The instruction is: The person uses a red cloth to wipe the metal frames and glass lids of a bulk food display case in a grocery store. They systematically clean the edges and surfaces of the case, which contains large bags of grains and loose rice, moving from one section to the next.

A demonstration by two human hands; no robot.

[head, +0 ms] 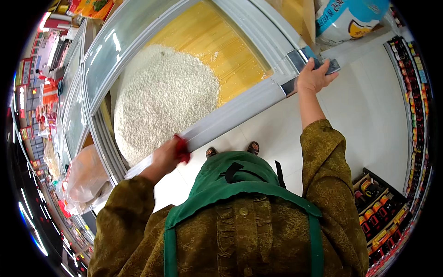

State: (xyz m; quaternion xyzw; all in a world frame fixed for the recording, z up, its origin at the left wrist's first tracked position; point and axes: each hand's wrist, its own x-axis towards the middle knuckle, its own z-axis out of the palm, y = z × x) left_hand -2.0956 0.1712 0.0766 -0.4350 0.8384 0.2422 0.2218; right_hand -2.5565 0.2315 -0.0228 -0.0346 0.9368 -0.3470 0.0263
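Observation:
My left hand (162, 160) grips a bunched red cloth (181, 149) against the near metal rim (235, 112) of a grain bin. The hand and cloth are slightly blurred. At the bin's right corner, my right hand (311, 79) rests with fingers spread over a shiny metal corner cap (296, 61). Inside the bin, a heap of white rice-like grain (166, 100) lies on a yellow wood-look base (228, 52). Loose grains are scattered on that base. A sliding glass panel (114, 45) covers the bin's left part and reflects ceiling lights.
A white and blue printed sack (349, 20) lies beyond the right corner. Left of the bin are a filled plastic bag (88, 173) and more glass-topped bins (74, 117). Bottles and jars fill a shelf (412, 90) and a low rack (379, 211) at right. Pale tiled floor (363, 114) lies between.

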